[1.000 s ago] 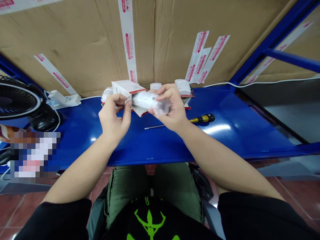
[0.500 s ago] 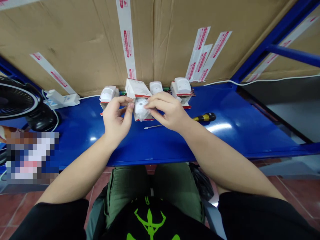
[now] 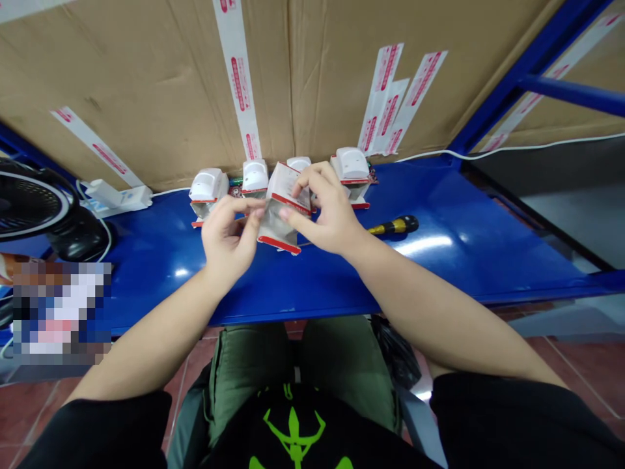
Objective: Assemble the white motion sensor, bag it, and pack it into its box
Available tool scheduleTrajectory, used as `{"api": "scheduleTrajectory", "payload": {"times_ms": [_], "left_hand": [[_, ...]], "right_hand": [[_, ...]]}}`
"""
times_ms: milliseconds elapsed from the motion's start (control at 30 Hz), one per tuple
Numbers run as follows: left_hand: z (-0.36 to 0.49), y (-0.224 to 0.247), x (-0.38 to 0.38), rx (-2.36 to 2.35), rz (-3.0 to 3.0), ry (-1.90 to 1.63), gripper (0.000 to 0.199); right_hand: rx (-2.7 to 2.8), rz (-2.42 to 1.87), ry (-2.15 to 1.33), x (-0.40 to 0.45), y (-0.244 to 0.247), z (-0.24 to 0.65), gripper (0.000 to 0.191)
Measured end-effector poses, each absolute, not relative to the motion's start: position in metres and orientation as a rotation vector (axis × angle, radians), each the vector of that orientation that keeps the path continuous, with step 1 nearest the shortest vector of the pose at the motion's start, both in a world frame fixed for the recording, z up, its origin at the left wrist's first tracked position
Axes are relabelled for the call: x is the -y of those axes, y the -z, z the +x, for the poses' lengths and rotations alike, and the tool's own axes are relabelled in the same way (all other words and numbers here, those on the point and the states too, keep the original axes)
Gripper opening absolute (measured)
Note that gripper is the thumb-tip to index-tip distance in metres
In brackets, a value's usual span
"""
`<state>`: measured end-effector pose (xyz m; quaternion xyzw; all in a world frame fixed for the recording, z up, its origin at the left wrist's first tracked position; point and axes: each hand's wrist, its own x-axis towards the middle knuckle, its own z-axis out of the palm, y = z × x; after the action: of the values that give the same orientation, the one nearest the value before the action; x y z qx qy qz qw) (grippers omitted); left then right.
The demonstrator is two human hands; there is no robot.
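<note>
A small white and red box is tilted between my hands, its near end open with clear plastic showing inside. My right hand grips the box by its right side, thumb at the opening. The thumb and forefinger of my left hand pinch at the box's left edge, on the plastic. Behind stand white rounded devices: one on a box at left, one in the middle, one partly behind the held box and one on a box at right.
A screwdriver with a yellow and black handle lies on the blue table, right of my hands. At left are a black fan and a white power strip. A cardboard sheet stands behind.
The box has turned and tilted, with its open end nearer to me. My right hand has shifted onto its side. The device in the middle, hidden before, now shows.
</note>
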<state>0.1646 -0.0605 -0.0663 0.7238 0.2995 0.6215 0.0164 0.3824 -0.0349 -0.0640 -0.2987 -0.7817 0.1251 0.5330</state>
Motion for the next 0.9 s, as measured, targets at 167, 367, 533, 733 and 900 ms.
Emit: {"api": "scheduleTrajectory", "payload": {"times_ms": [167,367,533,733,900], "left_hand": [[0.159,0.066,0.051,-0.978,2.035,-2.013,0.031],[0.158,0.070,0.053,-0.951,2.092,-1.947,0.039],[0.152,0.072,0.053,-0.868,2.121,-1.749,0.051],[0.142,0.064,0.050,-0.825,2.487,-1.696,0.052],[0.150,0.070,0.047,-0.923,2.485,-1.803,0.043]], "right_hand": [[1.873,-0.679,-0.459,0.030,0.060,0.391,0.048],[1.863,-0.602,-0.503,0.023,0.059,0.392,0.047],[1.719,-0.606,-0.672,0.023,0.062,0.385,0.040],[1.736,-0.527,-0.579,0.029,0.061,0.380,0.039],[1.803,-0.515,-0.641,0.030,0.058,0.385,0.058]]}}
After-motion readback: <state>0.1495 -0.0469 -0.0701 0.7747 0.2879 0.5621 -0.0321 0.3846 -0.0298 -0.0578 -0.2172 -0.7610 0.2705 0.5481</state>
